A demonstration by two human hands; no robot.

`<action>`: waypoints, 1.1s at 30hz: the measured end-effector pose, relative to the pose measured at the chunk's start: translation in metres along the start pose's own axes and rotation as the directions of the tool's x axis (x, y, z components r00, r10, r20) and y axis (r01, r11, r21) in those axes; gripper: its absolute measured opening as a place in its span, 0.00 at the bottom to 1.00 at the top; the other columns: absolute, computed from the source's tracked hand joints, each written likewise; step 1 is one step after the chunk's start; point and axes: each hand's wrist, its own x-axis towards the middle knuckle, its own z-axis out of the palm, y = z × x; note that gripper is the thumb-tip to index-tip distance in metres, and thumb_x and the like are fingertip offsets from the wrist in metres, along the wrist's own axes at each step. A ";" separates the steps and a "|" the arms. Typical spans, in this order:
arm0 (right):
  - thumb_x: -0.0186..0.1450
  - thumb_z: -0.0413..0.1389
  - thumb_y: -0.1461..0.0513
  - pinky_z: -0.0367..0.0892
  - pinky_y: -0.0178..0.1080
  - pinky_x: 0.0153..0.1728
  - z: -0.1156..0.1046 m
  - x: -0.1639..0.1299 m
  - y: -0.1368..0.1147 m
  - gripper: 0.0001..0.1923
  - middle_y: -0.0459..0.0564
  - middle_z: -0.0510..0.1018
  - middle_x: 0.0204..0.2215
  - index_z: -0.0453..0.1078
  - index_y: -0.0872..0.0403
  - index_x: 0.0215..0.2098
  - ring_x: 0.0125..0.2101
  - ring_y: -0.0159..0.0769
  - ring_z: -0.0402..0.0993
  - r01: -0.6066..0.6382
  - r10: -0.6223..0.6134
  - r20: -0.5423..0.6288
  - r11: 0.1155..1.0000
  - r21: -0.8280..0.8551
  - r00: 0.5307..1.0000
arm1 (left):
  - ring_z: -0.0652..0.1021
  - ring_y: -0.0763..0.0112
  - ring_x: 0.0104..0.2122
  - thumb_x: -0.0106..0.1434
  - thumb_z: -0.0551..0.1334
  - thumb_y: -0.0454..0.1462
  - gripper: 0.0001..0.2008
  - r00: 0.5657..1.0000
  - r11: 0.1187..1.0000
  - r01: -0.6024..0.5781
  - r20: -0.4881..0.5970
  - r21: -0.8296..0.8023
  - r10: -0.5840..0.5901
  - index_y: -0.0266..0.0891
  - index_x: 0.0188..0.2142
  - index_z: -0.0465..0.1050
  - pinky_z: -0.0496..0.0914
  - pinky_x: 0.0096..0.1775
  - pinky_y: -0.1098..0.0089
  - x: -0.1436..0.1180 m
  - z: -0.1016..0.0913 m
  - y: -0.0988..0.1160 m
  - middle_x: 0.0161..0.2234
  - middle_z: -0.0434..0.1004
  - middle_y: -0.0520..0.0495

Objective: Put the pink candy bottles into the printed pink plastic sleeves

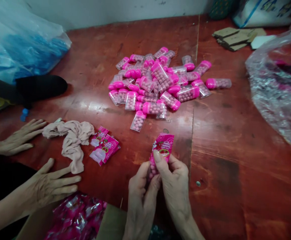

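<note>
Pink wrapper (163,145), low centre of frame, is being fitted over a candy tube (152,168); left hand (140,190) and right hand (175,181) both pinch it. Sliding it fully on likely needs steady alignment.

A reddish-brown wooden worktop (235,160), scuffed and glossy under overhead light, met a pale wall (115,11) at the back.

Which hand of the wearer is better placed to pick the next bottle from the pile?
Probably the right hand. It is on the side nearer the pile of bottles, and only its fingertips pinch the pink wrapper. The left hand grips the bottle being wrapped.
</note>
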 end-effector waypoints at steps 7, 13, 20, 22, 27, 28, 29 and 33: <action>0.55 0.61 0.53 0.65 0.33 0.28 -0.007 0.006 -0.003 0.13 0.44 0.70 0.23 0.70 0.55 0.27 0.26 0.32 0.66 0.025 -0.009 0.097 0.986 -0.163 0.995 | 0.70 0.74 0.24 0.56 0.61 0.35 0.08 0.995 0.998 -0.059 0.078 -0.022 0.060 0.38 0.36 0.74 0.63 0.26 0.76 0.004 -0.005 0.001 0.23 0.71 0.53; 0.56 0.60 0.58 0.63 0.33 0.26 -0.002 -0.001 -0.005 0.08 0.43 0.68 0.23 0.69 0.55 0.27 0.24 0.30 0.64 0.073 -0.052 0.107 0.975 -0.209 0.993 | 0.63 0.80 0.19 0.57 0.62 0.36 0.04 0.967 0.899 0.213 0.216 -0.382 -0.137 0.37 0.30 0.71 0.57 0.21 0.78 0.009 -0.006 -0.006 0.21 0.66 0.55; 0.65 0.50 0.59 0.65 0.37 0.40 -0.007 -0.006 -0.008 0.11 0.50 0.72 0.37 0.74 0.54 0.35 0.38 0.36 0.69 0.254 -0.231 0.123 0.941 -0.224 0.965 | 0.63 0.80 0.18 0.57 0.62 0.35 0.13 0.973 0.871 0.205 0.191 -0.447 -0.131 0.39 0.43 0.68 0.55 0.19 0.79 0.015 -0.005 0.006 0.22 0.67 0.54; 0.65 0.51 0.59 0.65 0.38 0.39 -0.009 -0.001 -0.011 0.11 0.48 0.73 0.33 0.75 0.54 0.33 0.35 0.35 0.70 0.232 -0.208 0.130 0.950 -0.210 0.969 | 0.63 0.80 0.18 0.58 0.61 0.35 0.12 0.979 0.903 0.160 0.180 -0.399 -0.094 0.38 0.43 0.68 0.55 0.19 0.79 0.014 -0.006 0.007 0.21 0.65 0.55; 0.64 0.52 0.58 0.66 0.38 0.36 -0.005 -0.001 -0.002 0.11 0.46 0.73 0.29 0.75 0.54 0.30 0.33 0.35 0.71 0.169 -0.154 0.102 0.974 -0.151 0.983 | 0.62 0.81 0.18 0.59 0.60 0.35 0.06 0.978 0.875 0.181 0.173 -0.450 -0.113 0.38 0.37 0.70 0.56 0.19 0.80 0.012 -0.003 0.002 0.20 0.63 0.56; 0.65 0.52 0.58 0.66 0.38 0.37 -0.004 -0.003 0.001 0.11 0.46 0.73 0.30 0.74 0.54 0.31 0.34 0.36 0.71 0.164 -0.151 0.094 0.976 -0.143 0.984 | 0.63 0.81 0.18 0.59 0.61 0.36 0.06 0.978 0.848 0.195 0.167 -0.493 -0.128 0.38 0.36 0.70 0.56 0.18 0.80 0.012 -0.001 0.001 0.20 0.63 0.56; 0.65 0.52 0.58 0.67 0.38 0.39 -0.003 -0.005 0.003 0.10 0.47 0.73 0.31 0.74 0.54 0.33 0.35 0.36 0.71 0.170 -0.158 0.089 0.975 -0.145 0.983 | 0.64 0.82 0.18 0.58 0.61 0.36 0.05 0.977 0.815 0.207 0.157 -0.542 -0.143 0.38 0.36 0.70 0.57 0.18 0.81 0.013 0.001 0.001 0.21 0.64 0.55; 0.65 0.51 0.62 0.65 0.40 0.44 -0.003 -0.010 0.009 0.11 0.50 0.71 0.41 0.67 0.53 0.45 0.42 0.37 0.68 0.271 -0.248 0.115 0.922 -0.276 0.962 | 0.73 0.78 0.25 0.56 0.63 0.34 0.05 0.966 0.667 0.242 0.110 -0.705 -0.234 0.38 0.34 0.71 0.67 0.27 0.79 0.019 0.006 0.008 0.27 0.72 0.52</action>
